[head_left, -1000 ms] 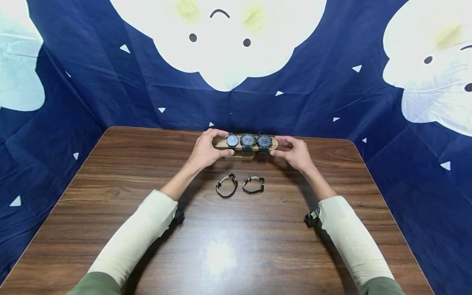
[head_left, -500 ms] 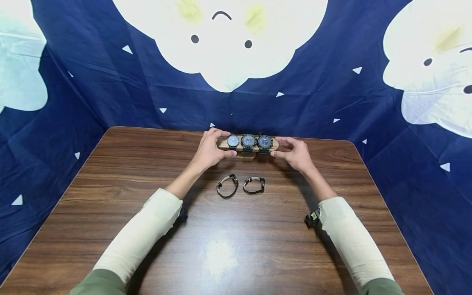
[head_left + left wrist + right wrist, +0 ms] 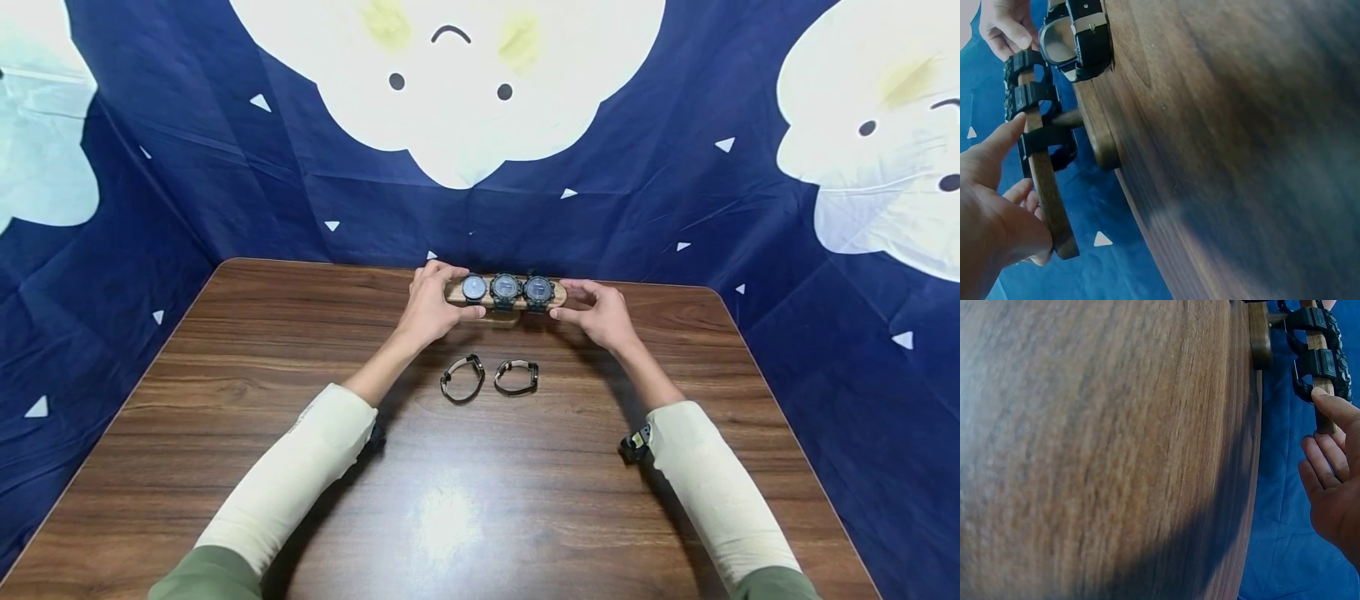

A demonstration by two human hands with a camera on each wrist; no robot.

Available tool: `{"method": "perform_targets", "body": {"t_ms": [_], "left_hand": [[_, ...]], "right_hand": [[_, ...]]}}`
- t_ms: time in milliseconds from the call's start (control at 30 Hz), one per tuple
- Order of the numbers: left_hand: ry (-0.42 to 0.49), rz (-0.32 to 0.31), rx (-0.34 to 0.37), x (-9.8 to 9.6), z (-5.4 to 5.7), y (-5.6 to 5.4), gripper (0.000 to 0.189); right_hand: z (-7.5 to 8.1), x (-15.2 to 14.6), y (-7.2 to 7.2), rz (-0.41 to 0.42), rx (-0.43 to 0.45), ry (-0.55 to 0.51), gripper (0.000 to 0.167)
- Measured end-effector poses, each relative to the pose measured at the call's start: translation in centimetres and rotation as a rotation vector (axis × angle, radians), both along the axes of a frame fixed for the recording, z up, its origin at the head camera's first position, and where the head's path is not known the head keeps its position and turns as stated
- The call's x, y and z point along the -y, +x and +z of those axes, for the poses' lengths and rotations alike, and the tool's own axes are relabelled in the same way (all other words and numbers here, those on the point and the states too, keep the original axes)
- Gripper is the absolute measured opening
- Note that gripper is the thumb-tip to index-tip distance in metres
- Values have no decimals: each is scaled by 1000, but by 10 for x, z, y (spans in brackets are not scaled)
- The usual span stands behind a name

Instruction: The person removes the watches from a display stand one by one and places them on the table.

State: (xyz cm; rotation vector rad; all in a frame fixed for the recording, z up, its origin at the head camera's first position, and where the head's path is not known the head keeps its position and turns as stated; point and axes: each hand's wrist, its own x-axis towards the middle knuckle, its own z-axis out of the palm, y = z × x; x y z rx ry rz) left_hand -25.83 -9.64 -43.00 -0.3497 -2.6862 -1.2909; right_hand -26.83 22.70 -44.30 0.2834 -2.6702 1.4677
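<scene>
Three dark watches sit side by side on the bar of a wooden watch stand (image 3: 455, 293) near the table's far edge. My left hand (image 3: 432, 304) grips the leftmost watch (image 3: 474, 287), its fingertips above the dial and thumb below; in the left wrist view that thumb crosses its black strap (image 3: 1047, 137). The middle watch (image 3: 506, 287) lies close against the rightmost watch (image 3: 539, 289). My right hand (image 3: 603, 312) holds the bar's right end, thumb on the near side, as the right wrist view shows. Its other fingers are loosely bent behind.
Two more watches stand on edge in front of the stand, a left one (image 3: 462, 380) and a right one (image 3: 516, 377), their straps closed in loops. The wooden table (image 3: 225, 375) ends at a blue cloth backdrop (image 3: 300, 200) just behind the stand.
My left hand has moved slightly to the right along the bar, closer in around the leftmost watch. The right hand and the two watches on the table stay in place.
</scene>
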Motion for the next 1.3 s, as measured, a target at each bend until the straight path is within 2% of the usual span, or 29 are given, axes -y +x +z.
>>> {"method": "perform_targets", "body": {"t_ms": [633,833,867,1033,1067,1100,1267,1300], "left_hand": [[-65,33,-27,-5,-3,-2,74],[-45,22,-36,-4,-6,-6,68],[-29,18,-48,-2,-16,-14,69],[-6,14,-50,0,-22,-22,68],[-6,20,-63,0,-28,-25,68],[-14,23,-57,-2,-19,-18,66],[-26,21,-74,-2,-13,-13,64],[-30,13,-65,-3,-7,-9,63]], "right_hand": [[-1,0,0,-6,5,1,60],[1,1,1,-8,-2,13,60],[1,1,1,-8,-5,15,60],[1,1,1,-5,-16,12,59],[1,1,1,-5,-18,14,58],[1,1,1,-5,-20,14,58],[0,1,1,-10,-25,27,58],[0,1,1,-9,-25,27,58]]}}
